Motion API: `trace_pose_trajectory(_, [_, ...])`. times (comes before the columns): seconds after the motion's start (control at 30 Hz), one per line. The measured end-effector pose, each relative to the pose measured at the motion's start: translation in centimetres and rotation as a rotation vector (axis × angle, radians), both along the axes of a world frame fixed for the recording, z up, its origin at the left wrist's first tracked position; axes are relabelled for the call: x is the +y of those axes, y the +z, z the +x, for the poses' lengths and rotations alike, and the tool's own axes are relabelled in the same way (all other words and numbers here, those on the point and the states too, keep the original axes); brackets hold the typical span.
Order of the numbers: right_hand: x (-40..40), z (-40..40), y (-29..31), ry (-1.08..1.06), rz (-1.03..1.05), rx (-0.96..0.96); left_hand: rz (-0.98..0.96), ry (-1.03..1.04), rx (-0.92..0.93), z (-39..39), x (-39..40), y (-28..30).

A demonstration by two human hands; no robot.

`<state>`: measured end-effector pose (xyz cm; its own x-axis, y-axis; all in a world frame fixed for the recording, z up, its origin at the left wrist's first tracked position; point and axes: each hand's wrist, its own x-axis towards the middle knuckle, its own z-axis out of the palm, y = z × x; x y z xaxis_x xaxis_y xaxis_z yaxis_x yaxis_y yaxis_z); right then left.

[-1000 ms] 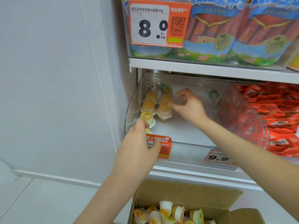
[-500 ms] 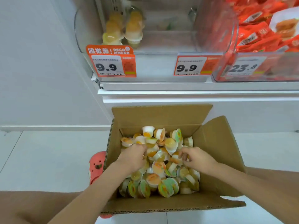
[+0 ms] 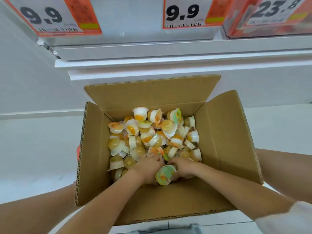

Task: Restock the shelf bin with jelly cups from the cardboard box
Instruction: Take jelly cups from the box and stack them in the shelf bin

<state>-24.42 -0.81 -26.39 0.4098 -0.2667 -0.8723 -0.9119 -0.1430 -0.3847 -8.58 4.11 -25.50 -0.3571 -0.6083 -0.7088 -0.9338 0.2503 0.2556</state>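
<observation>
Jelly cups [image 3: 152,132] jumbled, yellow-orange, white-rimmed

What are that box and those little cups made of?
The box: brown corrugated cardboard, matte; fluted layers show along its cut edges. The cups: probably thin glossy plastic, since the jelly shows through the clear parts.

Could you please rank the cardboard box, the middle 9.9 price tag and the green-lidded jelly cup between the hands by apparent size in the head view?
1. cardboard box, by far the largest.
2. middle 9.9 price tag, cropped at the top edge, so partly unseen.
3. green-lidded jelly cup, smallest.
</observation>
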Motion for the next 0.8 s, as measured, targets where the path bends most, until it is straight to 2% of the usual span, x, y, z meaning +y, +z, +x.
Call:
trace_pose_trajectory(0.1, [-0.1,-0.8,-0.4,-0.109,-0.014,-0.034,-0.058,0.035,0.102,-0.1,0.8,-1.1])
trace_pose_trajectory(0.17, [-0.2,-1.4,-0.5,-0.197,-0.005,-0.069,-0.085,0.15,0.2,0.1,1.3,-1.5])
trace_pose_trajectory(0.27, [-0.3,-2.3,-0.2,-0.38,0.05,-0.129,-0.057,0.487,0.425,0.2,2.1,-1.2])
trace_pose_trajectory(0.37, [-0.9,-2.7,0.9,-0.759,0.225,-0.209,0.069,0.891,0.66,-0.4,2.4,-0.3])
trace_pose_trajectory(0.47, [-1.7,-2.3,3.5,-1.043,0.355,-0.338,0.061,1.176,0.798,-0.6,1.4,1.4])
trace_pose_trajectory(0.6, [-2.8,-0.9,8.3,-1.222,0.381,-0.538,-0.085,1.271,0.871,-0.1,-0.8,5.8])
trace_pose_trajectory(0.8, [-3.7,0.9,18.3,-1.065,0.095,-0.828,-0.366,1.083,0.837,2.8,-2.1,17.3])
